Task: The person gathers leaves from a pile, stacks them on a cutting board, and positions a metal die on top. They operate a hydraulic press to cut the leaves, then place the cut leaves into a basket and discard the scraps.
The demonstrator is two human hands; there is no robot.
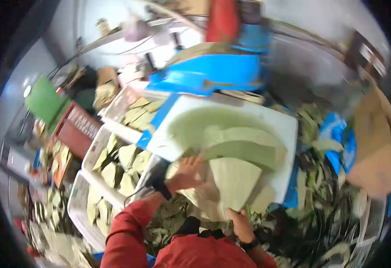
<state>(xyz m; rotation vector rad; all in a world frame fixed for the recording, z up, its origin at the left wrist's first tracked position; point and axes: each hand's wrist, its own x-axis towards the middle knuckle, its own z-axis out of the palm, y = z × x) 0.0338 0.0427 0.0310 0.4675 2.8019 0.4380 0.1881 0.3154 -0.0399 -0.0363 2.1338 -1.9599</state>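
Note:
A pale green fan-shaped sheet (234, 181) lies with its wide end over a white board (177, 125) and its narrow end toward me. My right hand (241, 227) has its fingers closed on that narrow end. Left of the sheet, my left hand (187, 173) is slightly blurred, fingers apart, at the near edge of the board. Curved green strips (244, 149) rest on the board just beyond the sheet. A wide green stain covers the board's middle. Below my left hand, another pale piece is partly hidden and smeared by motion.
White baskets (88, 172) with cut pale green pieces line the left. A dark heap of strips and scraps (320, 201) fills the right, near a cardboard sheet (374, 147). Blue plastic (213, 71) stands behind the board. A red-brown bin (77, 127) is at the far left.

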